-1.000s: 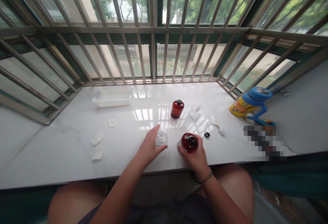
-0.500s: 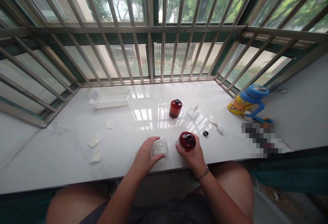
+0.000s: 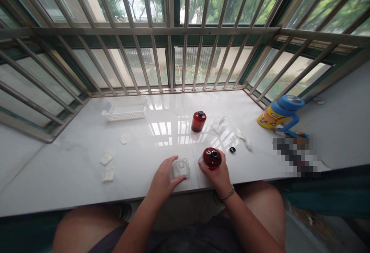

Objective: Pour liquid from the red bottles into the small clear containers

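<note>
My left hand [image 3: 165, 176] is closed round the sides of a clear square bottle [image 3: 181, 167] with a round opening on top, near the table's front edge. My right hand [image 3: 217, 174] is wrapped round a dark red bottle [image 3: 212, 156], uncapped and upright, to the right of the clear one. A small black cap [image 3: 232, 150] lies on the table just right of that bottle. Farther back stands a second red bottle [image 3: 199, 122] with a black cap on.
At the back left is a white plastic basket [image 3: 125, 116]. White cotton pads [image 3: 125, 138] lie on the left of the white table [image 3: 72, 176]. Crumpled clear plastic [image 3: 219, 123] and a blue-yellow water bottle [image 3: 277, 113] are on the right. Metal bars [image 3: 173, 62] line the window behind.
My left hand has closed on the clear square bottle and brought it slightly towards the front edge. My right hand keeps holding the red bottle in about the same place.
</note>
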The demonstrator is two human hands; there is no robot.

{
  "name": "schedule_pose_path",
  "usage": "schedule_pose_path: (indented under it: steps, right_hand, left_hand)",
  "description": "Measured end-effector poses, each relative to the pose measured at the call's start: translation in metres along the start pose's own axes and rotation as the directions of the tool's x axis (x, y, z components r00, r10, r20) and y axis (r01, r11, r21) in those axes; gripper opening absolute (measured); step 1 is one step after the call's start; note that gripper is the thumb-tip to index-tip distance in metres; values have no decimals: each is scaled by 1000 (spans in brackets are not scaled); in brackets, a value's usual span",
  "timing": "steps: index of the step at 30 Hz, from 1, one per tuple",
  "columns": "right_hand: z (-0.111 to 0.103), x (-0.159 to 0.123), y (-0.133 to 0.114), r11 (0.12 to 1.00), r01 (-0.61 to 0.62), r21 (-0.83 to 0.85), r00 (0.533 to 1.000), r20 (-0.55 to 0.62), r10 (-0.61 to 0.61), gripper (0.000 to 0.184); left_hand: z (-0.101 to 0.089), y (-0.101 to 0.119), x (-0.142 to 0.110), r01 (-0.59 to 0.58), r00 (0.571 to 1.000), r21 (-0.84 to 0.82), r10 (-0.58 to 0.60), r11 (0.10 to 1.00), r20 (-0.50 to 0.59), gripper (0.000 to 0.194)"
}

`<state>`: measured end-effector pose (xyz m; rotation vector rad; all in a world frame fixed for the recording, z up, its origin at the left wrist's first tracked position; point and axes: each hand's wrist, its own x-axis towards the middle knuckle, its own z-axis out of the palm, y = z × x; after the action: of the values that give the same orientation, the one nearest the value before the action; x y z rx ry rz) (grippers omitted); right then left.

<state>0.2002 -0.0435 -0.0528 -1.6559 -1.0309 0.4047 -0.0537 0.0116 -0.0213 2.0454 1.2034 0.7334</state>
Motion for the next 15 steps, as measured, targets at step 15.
schedule_pose_path:
  steps: [15]
  right_hand:
    - [-1, -1, 5, 998, 49, -30, 999, 22, -48, 86]
  left_hand:
    - [0, 6, -12, 125, 991, -152, -131, 981, -29, 68]
